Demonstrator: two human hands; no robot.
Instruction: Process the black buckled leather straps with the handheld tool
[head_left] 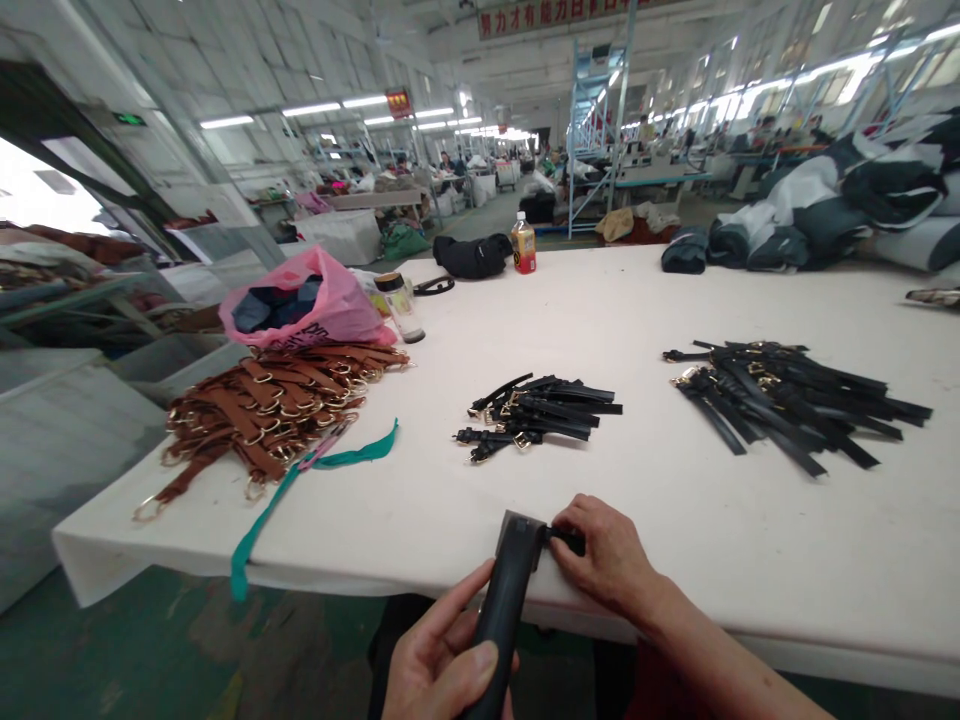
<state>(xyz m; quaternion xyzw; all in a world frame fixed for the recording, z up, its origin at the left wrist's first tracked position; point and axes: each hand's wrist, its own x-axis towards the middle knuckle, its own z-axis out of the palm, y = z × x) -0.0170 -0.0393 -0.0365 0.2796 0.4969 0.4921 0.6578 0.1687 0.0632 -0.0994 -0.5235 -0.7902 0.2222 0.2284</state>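
Note:
My left hand (442, 655) is wrapped round a black clipper-like hand tool (504, 610), its wide head pointing away from me over the table's front edge. Beside that head, my right hand (604, 550) pinches a short black strap (562, 538). The strap's near end meets the side of the tool's head; my fingers hide much of the rest. Beyond my hands lies a small pile of black straps with gold buckles (551, 410). A larger pile of similar black straps (780, 385) is farther right.
Brown straps with metal rings (262, 405) are heaped on the left of the white table (637, 310), with a green ribbon (360, 448) beside them. Behind stand a pink bag (330, 300), a jar (403, 310) and a drink bottle (524, 245). Dark rolled bundles (825, 220) lie at back right.

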